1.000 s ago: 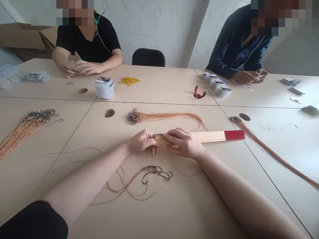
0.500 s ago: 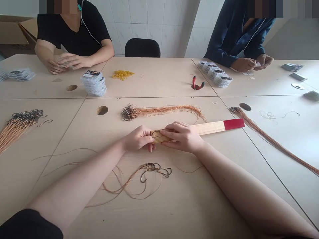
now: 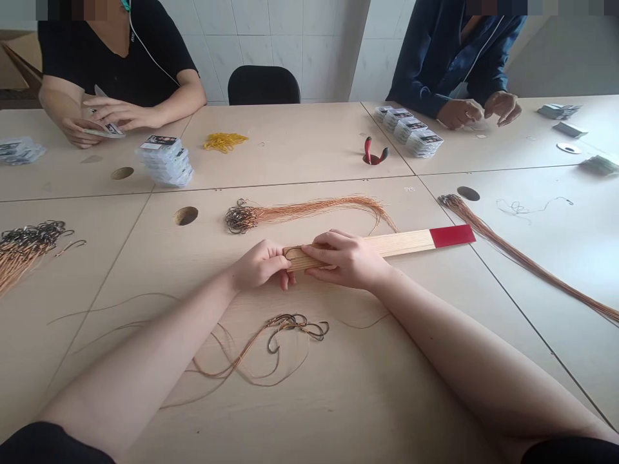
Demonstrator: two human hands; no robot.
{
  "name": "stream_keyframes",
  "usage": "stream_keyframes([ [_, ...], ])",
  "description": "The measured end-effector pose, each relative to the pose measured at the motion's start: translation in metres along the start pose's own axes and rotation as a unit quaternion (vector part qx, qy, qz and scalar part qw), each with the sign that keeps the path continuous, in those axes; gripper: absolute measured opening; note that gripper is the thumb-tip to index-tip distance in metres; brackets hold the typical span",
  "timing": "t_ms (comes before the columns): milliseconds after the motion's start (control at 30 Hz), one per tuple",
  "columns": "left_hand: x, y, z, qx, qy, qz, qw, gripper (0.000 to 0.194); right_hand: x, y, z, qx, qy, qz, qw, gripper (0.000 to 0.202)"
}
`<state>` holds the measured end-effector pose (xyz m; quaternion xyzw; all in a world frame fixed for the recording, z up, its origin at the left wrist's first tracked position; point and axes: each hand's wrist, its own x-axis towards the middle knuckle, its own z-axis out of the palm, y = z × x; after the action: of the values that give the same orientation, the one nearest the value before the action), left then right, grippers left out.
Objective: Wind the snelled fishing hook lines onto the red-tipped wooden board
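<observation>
A flat wooden strip (image 3: 403, 243) with a red end lies slantwise between my hands, the red end to the right. My left hand (image 3: 261, 265) pinches its left end, where a dark hook lies on the wood. My right hand (image 3: 345, 261) is wrapped over the strip just beside it, fingers pointing left. Nearer to me, several loose hooks (image 3: 297, 324) with tan lines rest on the table. Beyond my hands is a bundle of hooks (image 3: 242, 216) with orange lines trailing to the right.
More hook bundles lie at the left (image 3: 36, 240) and right (image 3: 527, 264). Farther back are stacked clear packs (image 3: 167, 164), yellow pieces (image 3: 225, 142), and red-handled pliers (image 3: 372, 154) in a table hole. Two people work across the table (image 3: 290, 154).
The camera view has shifted slightly, moving the scene mostly left. My hands keep their hold on the strip. Across the table, both people's hands have changed position.
</observation>
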<state>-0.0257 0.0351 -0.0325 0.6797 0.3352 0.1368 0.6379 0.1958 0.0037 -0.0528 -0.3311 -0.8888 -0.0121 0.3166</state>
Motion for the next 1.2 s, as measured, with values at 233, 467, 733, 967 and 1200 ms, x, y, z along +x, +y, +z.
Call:
stream_keyframes([
  [233, 0.0009, 0.0022, 0.0005, -0.006, 0.006, 0.000, 1.000, 0.024, 0.0000, -0.0022, -0.0005, 0.005, -0.018, 0.014, 1.000, 0.036],
  [467, 0.0003, 0.0020, -0.0007, -0.006, -0.003, 0.005, 1.000, 0.024, -0.0001, -0.0026, 0.0003, -0.002, -0.014, 0.016, 1.000, 0.035],
  [733, 0.0003, 0.0028, 0.0001, -0.002, -0.001, 0.005, 1.000, 0.023, -0.0003, -0.0015, 0.0010, -0.003, -0.003, 0.006, 1.000, 0.034],
  [967, 0.0015, 0.0000, -0.0009, 0.005, 0.001, -0.001, 1.000, 0.023, 0.0001, -0.0027, 0.0002, -0.011, -0.009, 0.018, 1.000, 0.035],
  [1200, 0.0013, 0.0035, 0.0003, 0.003, 0.001, 0.005, 1.000, 0.023, 0.0017, -0.0032, -0.0006, -0.015, 0.001, 0.011, 1.000, 0.034],
])
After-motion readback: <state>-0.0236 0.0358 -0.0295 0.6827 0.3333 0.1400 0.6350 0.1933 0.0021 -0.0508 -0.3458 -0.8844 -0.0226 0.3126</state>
